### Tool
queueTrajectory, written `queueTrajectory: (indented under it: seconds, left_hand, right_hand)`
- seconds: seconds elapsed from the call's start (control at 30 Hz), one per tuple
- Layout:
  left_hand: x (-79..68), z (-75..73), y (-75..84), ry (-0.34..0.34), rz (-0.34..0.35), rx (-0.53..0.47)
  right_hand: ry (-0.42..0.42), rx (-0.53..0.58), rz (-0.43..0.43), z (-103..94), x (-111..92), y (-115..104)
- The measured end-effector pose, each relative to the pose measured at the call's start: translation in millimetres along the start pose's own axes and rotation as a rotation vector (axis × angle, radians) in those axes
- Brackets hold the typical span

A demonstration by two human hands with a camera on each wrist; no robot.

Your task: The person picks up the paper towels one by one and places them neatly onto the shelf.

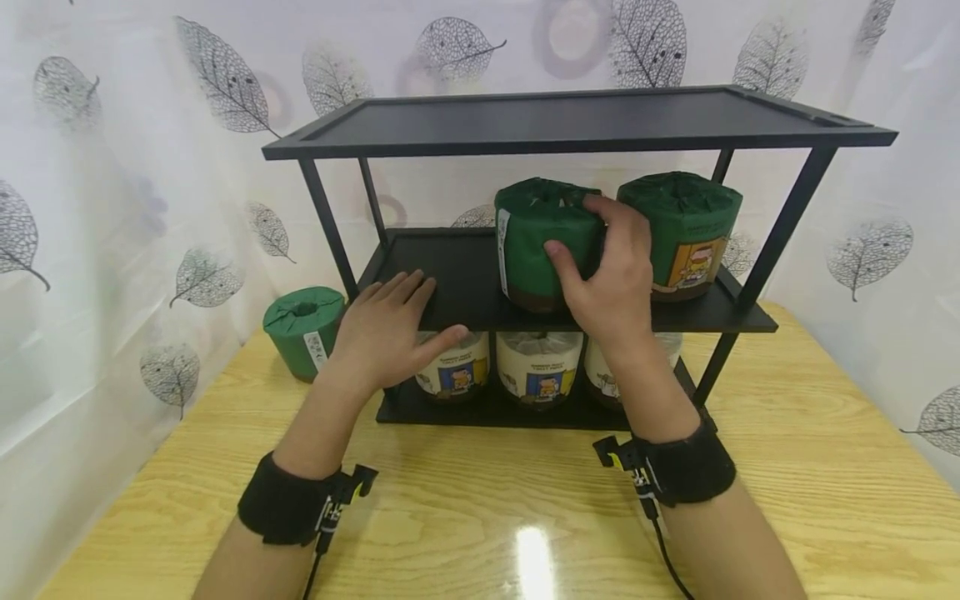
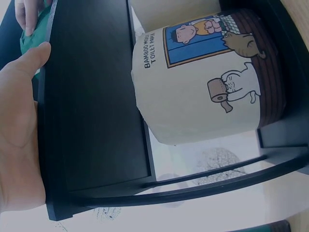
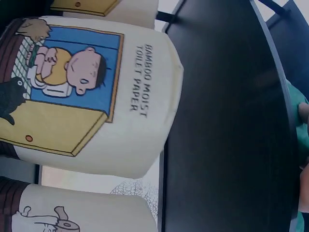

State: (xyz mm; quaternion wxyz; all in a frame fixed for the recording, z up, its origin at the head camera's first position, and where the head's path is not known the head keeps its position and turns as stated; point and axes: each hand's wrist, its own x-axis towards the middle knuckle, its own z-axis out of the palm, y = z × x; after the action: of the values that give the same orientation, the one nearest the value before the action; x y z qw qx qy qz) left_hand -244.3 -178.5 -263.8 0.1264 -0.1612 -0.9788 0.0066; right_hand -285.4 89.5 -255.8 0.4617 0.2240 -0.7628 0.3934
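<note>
My right hand (image 1: pixel 618 275) grips a green-wrapped toilet paper roll (image 1: pixel 528 250) on the middle shelf, thumb on its front and fingers over its right side. To its right stands a second green roll (image 1: pixel 693 242) with a cartoon label. At the left end of the same shelf, my left hand (image 1: pixel 386 333) lies with straight fingers on the shelf surface (image 1: pixel 457 267), thumb pointing right. In the left wrist view this hand (image 2: pixel 21 130) sits by the shelf's front edge. Only a little of the right hand (image 3: pixel 304 188) shows in the right wrist view.
On the bottom tier stand several cream toilet paper rolls (image 1: pixel 540 371). Another green roll (image 1: pixel 303 329) is on the wooden table (image 1: pixel 450 508), left of the black rack. The rack's top board (image 1: pixel 577 121) spans above the middle shelf, with slanted posts (image 1: pixel 787 225) at the ends.
</note>
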Motion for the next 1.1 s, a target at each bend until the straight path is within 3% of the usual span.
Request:
queueTrajectory:
  seconds: [0.1, 0.3, 0.53, 0.8, 0.87, 1.1]
  left_hand:
    - [-0.1, -0.5, 0.1, -0.005, 0.000, 0.001]
    - [-0.6, -0.2, 0.1, -0.003, 0.003, 0.004]
    - [-0.2, -0.1, -0.1, -0.003, 0.000, 0.006]
    - [-1.4, 1.7, 1.0, -0.024, -0.008, 0.001]
    - [-2.1, 2.4, 1.2, -0.029, -0.012, 0.000]
    - [-0.5, 1.3, 1.0, -0.004, -0.001, 0.002]
  right_hand:
    - [0.020, -0.014, -0.038, 3.7, -0.3, -2.0]
    - [-0.018, -0.084, -0.117, 3.4, -2.4, -2.4]
    - [-0.121, -0.089, -0.174, -1.3, 0.9, -0.1]
    - [-0.138, 0.119, -0.163, -8.4, 9.7, 15.4]
    - [-0.172, 0.155, -0.153, -10.3, 14.4, 20.0]
    - [-0.416, 0.150, -0.038, -15.7, 30.6, 28.6]
